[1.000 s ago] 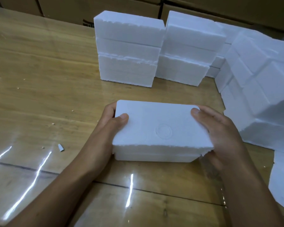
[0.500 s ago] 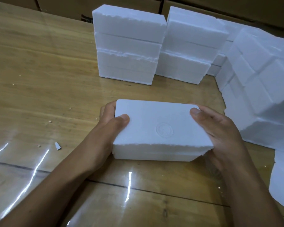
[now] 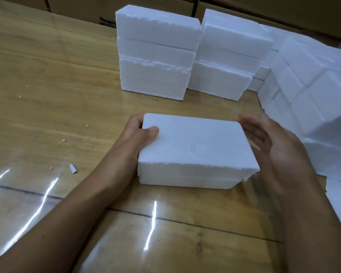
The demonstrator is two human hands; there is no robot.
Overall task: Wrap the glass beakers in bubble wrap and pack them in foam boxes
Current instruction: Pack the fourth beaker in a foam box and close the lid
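Left hand (image 3: pixel 135 134) clasping foam box (image 3: pixel 193 148) end, right hand (image 3: pixel 278 152) spread beside it

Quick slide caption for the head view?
Left hand grips closed foam box on wooden table; right hand open beside it.

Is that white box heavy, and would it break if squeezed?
The foam box, gripped by the left hand, is probably light, being white foam. It looks stiff but crumbly, since its lid edge is ragged. Pushed, it would likely slide on the glossy table, not roll.
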